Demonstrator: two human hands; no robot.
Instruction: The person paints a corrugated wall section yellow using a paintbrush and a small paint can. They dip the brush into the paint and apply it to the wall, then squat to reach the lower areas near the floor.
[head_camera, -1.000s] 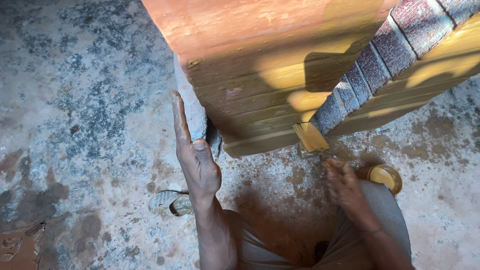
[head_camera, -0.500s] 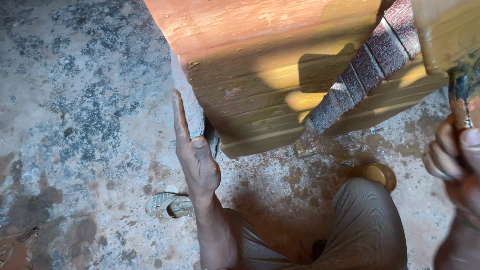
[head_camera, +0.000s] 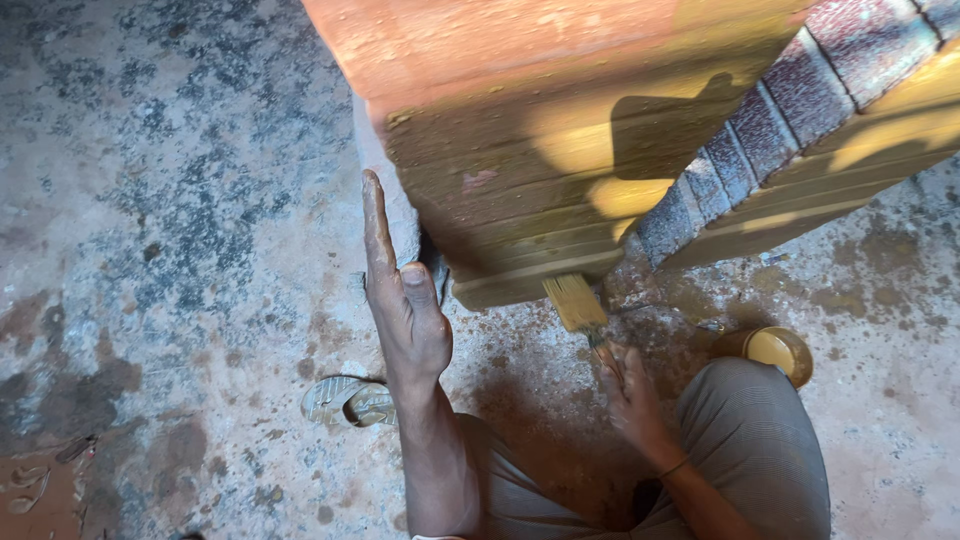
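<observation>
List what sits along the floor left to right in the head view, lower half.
Sandal → left hand, held flat and upright beside the wooden piece → paintbrush → right hand gripping the brush → small round tin of yellow paint.

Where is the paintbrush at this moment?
In the head view, the paintbrush is right of centre, held in the right hand, its bristles against the lower edge of the wooden panel, left of the paint tin.

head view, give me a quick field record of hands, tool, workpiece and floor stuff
left hand: left hand flat, fingers straight, against the end of the wood
right hand: right hand gripping the yellow-bristled paintbrush
brush: bristles at lower edge of the reddish-brown wooden piece
paint: round tin of yellow paint beside the knee
floor: worn sandal on stained concrete floor
</observation>
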